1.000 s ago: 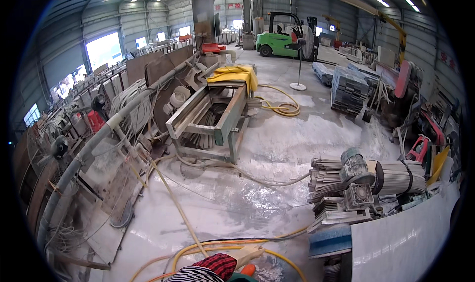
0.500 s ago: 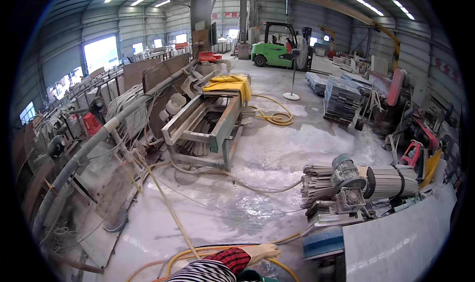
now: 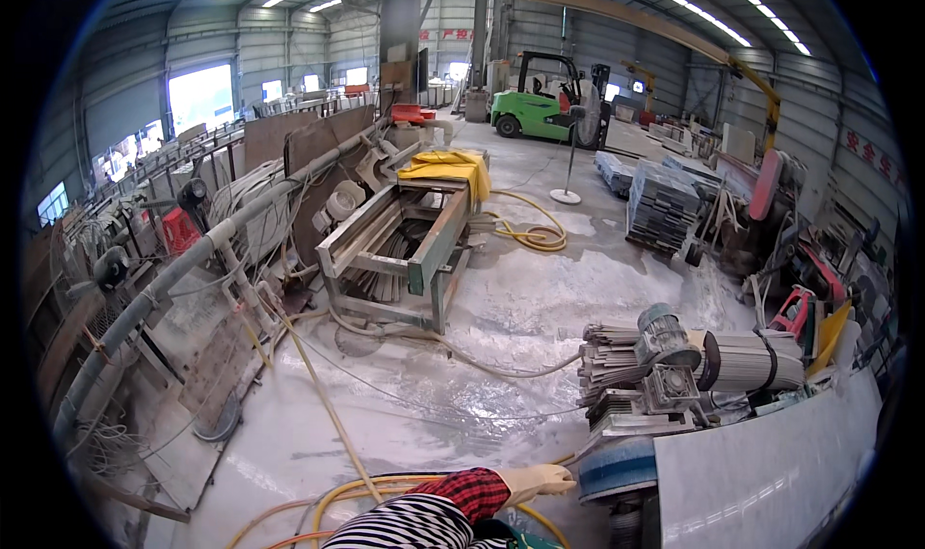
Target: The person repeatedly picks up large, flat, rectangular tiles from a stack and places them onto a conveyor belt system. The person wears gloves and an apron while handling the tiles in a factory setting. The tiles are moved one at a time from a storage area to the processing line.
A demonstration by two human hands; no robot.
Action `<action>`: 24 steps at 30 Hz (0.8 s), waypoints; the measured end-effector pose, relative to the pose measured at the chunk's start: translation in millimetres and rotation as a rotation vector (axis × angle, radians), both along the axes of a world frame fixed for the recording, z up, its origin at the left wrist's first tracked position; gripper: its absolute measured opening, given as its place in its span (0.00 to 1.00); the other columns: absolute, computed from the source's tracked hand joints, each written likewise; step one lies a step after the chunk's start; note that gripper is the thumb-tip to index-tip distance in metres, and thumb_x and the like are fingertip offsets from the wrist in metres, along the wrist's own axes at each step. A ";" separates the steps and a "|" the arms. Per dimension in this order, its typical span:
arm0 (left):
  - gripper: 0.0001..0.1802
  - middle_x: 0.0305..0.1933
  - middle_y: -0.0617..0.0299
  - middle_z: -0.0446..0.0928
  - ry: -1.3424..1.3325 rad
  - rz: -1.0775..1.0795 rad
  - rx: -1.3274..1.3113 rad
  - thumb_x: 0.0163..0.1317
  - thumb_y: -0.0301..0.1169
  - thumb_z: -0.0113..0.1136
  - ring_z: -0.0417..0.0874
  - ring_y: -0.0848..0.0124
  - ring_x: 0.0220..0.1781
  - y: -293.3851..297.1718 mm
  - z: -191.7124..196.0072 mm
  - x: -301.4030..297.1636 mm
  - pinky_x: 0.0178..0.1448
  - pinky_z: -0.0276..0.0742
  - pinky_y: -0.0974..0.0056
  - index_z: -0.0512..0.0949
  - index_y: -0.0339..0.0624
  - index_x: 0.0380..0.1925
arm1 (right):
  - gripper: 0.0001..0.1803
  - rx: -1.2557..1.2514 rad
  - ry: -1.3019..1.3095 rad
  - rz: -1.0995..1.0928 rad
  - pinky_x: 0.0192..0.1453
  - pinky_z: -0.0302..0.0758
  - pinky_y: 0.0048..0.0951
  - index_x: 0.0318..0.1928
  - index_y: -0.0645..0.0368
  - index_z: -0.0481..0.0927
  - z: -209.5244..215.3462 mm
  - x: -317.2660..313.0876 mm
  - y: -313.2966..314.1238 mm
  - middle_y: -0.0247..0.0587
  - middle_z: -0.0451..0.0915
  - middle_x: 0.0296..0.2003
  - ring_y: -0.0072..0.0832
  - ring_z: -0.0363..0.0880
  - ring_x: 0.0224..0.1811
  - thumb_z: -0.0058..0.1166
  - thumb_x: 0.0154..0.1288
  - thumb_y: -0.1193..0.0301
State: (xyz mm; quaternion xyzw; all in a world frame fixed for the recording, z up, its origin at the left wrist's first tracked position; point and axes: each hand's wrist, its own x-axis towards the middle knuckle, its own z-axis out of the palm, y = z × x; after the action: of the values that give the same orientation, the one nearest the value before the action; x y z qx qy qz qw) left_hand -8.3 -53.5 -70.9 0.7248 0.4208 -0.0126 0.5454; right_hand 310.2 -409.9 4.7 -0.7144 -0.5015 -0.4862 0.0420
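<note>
My left hand (image 3: 540,480), in a cream rubber glove, reaches to the right at the lower edge. Its fingers look stretched out, with nothing visible in them. A red plaid cuff (image 3: 472,493) and a black-and-white striped sleeve (image 3: 405,525) cover the arm. The fingertips are just short of a blue-banded roller-like part (image 3: 617,469) beside a large pale slab (image 3: 771,462). Yellow and orange hoses (image 3: 337,496) lie on the floor below and behind the arm. My right hand is out of view.
A motor (image 3: 667,337) rests by bundled grey strips (image 3: 756,359) at right. Ahead stands a metal frame (image 3: 438,241) topped with yellow cloth (image 3: 448,166). A hose (image 3: 491,366) crosses the wet floor. Farther back are stacked slabs (image 3: 663,204) and a green forklift (image 3: 535,113).
My left hand has moved right and slightly up, nearer the blue-banded part, and its fingers look more extended. The view has shifted slightly.
</note>
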 end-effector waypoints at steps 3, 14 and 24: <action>0.29 0.46 0.62 0.87 0.042 -0.007 0.079 0.70 0.55 0.49 0.87 0.67 0.40 -1.4 -0.8 -0.5 0.44 0.81 0.59 0.81 0.45 0.54 | 0.15 0.040 0.068 -0.011 0.61 0.79 0.47 0.51 0.64 0.85 -4.8 -4.6 -0.2 0.54 0.86 0.49 0.48 0.84 0.53 0.58 0.68 0.69; 0.32 0.64 0.41 0.77 -0.131 -0.238 0.480 0.68 0.48 0.57 0.77 0.46 0.66 -0.7 16.1 102.6 0.69 0.72 0.50 0.74 0.38 0.65 | 0.21 0.302 0.714 -0.292 0.74 0.66 0.49 0.55 0.65 0.81 -110.5 66.7 -32.6 0.54 0.80 0.59 0.51 0.74 0.66 0.48 0.69 0.66; 0.33 0.69 0.40 0.73 -0.481 -0.785 0.655 0.68 0.43 0.60 0.73 0.45 0.71 3.8 59.3 195.6 0.75 0.66 0.50 0.70 0.37 0.69 | 0.17 0.333 0.658 -0.289 0.66 0.71 0.41 0.50 0.58 0.81 -83.1 28.1 -26.1 0.46 0.80 0.55 0.42 0.77 0.59 0.55 0.59 0.71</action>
State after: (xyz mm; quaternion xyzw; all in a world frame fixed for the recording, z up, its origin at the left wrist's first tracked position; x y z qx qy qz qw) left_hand 187.3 -49.7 -11.6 0.9409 -0.0347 0.0824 0.3268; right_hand 338.3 -436.0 -78.5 -0.8787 -0.2699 -0.3067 0.2469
